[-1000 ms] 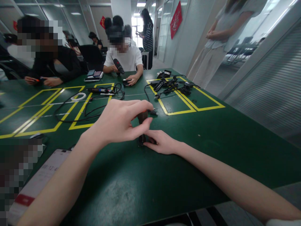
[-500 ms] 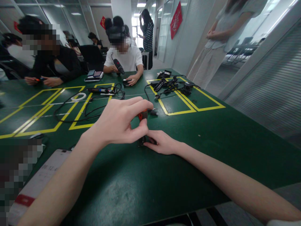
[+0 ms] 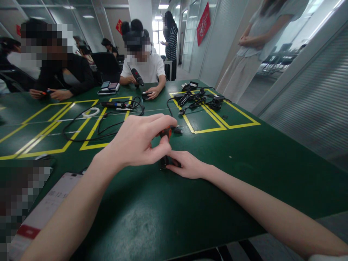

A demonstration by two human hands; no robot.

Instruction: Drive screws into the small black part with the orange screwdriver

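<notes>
**Left hand (image 3: 141, 139) pinched on an upright screwdriver (image 3: 165, 135), right hand (image 3: 187, 165) low beside it**

From my remote seat, I see both hands close together over the green worktop (image 3: 244, 174). Left thumb and fingers are clamped on the orange-and-black screwdriver, which stands roughly upright ahead of me, near the middle of the view. At its foot, the right hand grips a small black part (image 3: 164, 163) against the worktop; the fingers hide most of it, so I cannot tell what it is, nor whether the hands touch each other.

Just beyond the left fingertips I make out a small black connector (image 3: 178, 131). Further off to the right, a heap of black cables (image 3: 199, 96) lies across rectangles of yellow tape (image 3: 244, 125). A white ring (image 3: 90, 115) and a corded black tool (image 3: 111, 104) lie to the left. Near me, a phone (image 3: 54, 197) is partly covered by the left forearm. Across the worktop, a person in a white shirt (image 3: 153, 67) holds a black drill (image 3: 137, 77).
</notes>
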